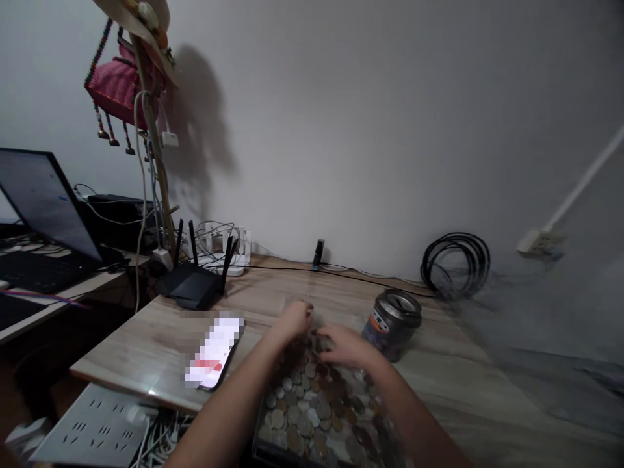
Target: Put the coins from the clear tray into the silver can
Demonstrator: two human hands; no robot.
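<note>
We see a plain grey wall behind a wooden table with a pale, streaked top. On the table, close to the camera, there is a pile of coins, silver and brown ones mixed, lying in what looks like a shallow clear tray; its edges are hard to see.

Both forearms come from the bottom of the picture and meet at the far end of the coins. The left hand is lowered onto the far edge of the pile, and its fingers are curled together downward; we cannot tell if they pinch a coin. The right hand lies flat on the coins just beside the left one, with the fingers stretched toward the left and slightly apart. It holds nothing that we can see.

Just to the right of the right hand stands a round metal tin with a slot in its lid. To the left of the coins a phone lies flat with its screen lit. Behind it is a black router with antennas standing up, and a white power strip near the wall. Further left an open laptop stands on another desk. A coil of black cable leans against the wall on the right.
</note>
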